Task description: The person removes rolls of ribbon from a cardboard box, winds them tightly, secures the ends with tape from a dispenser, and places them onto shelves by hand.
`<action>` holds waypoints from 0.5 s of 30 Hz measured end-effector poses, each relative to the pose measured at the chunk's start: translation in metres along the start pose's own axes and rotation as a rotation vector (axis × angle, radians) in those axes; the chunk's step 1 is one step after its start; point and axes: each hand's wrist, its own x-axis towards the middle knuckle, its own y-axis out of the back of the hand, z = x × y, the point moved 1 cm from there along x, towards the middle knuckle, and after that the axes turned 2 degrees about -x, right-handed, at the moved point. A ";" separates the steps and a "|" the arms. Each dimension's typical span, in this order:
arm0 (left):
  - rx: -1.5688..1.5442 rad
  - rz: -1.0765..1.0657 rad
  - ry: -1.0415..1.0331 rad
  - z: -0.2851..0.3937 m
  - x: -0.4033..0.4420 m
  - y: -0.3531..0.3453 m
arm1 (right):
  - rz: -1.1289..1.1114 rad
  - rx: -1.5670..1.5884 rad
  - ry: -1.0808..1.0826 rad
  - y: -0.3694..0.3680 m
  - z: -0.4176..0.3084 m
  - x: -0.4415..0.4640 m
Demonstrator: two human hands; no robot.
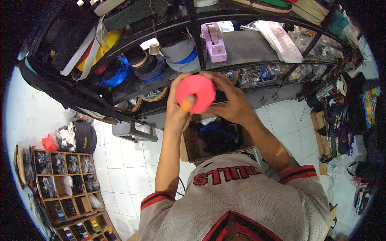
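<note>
A bright pink-red roll (pixel 200 89), which looks like wound ribbon or tape, is held up in front of the shelf with its round flat face toward me. My left hand (pixel 175 105) grips its left side, fingers behind and thumb over the face near the centre. By that thumb is a small orange patch (pixel 186 106), too blurred to name. My right hand (pixel 233 101) curves round the right side, with fingertips at the top edge and thumb near the lower edge. The fingers behind the roll are partly hidden.
A black metal shelf (pixel 249 72) holds a lilac tape dispenser (pixel 215 44), grey and blue rolls (pixel 181 52) and plastic packets (pixel 279 40). Below my arms stands a cardboard box (pixel 187 148) with dark contents. A grey stool (pixel 134 131) and wooden cubbies (pixel 68 180) are at left.
</note>
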 end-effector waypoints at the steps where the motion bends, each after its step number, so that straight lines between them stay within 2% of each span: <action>1: 0.116 0.020 -0.023 -0.003 0.001 0.003 | 0.000 0.032 -0.007 0.000 0.000 0.001; 4: -0.206 0.069 0.192 0.000 0.001 0.010 | -0.113 -0.060 0.091 0.002 0.002 0.004; 5: -0.211 0.016 0.206 0.000 0.002 0.020 | -0.141 -0.055 0.091 0.002 0.002 0.003; 8: 0.119 0.057 0.118 -0.001 0.001 0.017 | -0.196 -0.062 0.088 0.001 0.003 0.003; 10: 0.104 0.147 0.081 -0.004 0.001 0.017 | -0.208 -0.090 0.079 0.001 0.006 0.006; 13: -0.020 0.291 0.036 -0.004 -0.001 0.009 | -0.108 -0.080 0.067 -0.011 0.002 0.001; 15: 0.038 0.432 -0.035 -0.008 -0.003 -0.001 | -0.073 -0.141 0.055 -0.021 -0.009 0.001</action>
